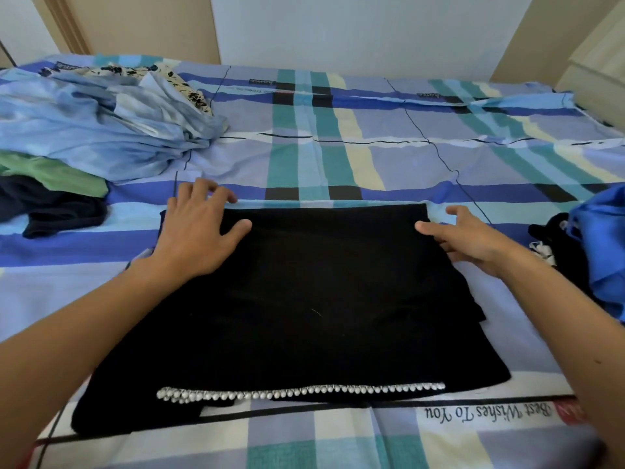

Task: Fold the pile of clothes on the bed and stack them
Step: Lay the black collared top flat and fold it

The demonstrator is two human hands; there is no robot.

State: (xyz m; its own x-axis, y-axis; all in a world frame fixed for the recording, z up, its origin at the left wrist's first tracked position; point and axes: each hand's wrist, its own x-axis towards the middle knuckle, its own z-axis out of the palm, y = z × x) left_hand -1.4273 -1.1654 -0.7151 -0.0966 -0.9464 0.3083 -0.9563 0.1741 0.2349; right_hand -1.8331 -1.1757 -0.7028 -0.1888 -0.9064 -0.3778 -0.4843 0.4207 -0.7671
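Bed [372,157]: black garment [287,299] flat; left hand [199,231] fingers spread, pressing corner; right hand [473,242] fingers half-curled at edge, grip unclear.

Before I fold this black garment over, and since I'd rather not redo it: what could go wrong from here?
1. The pearl trim runs along the near edge of the black garment; folding across it could snag or bunch the beads.
2. Layers stick out unevenly on its right side, just nearer than the right hand, so the fold may come out lopsided.
3. The blue garment lies close on the right and might get dragged along.
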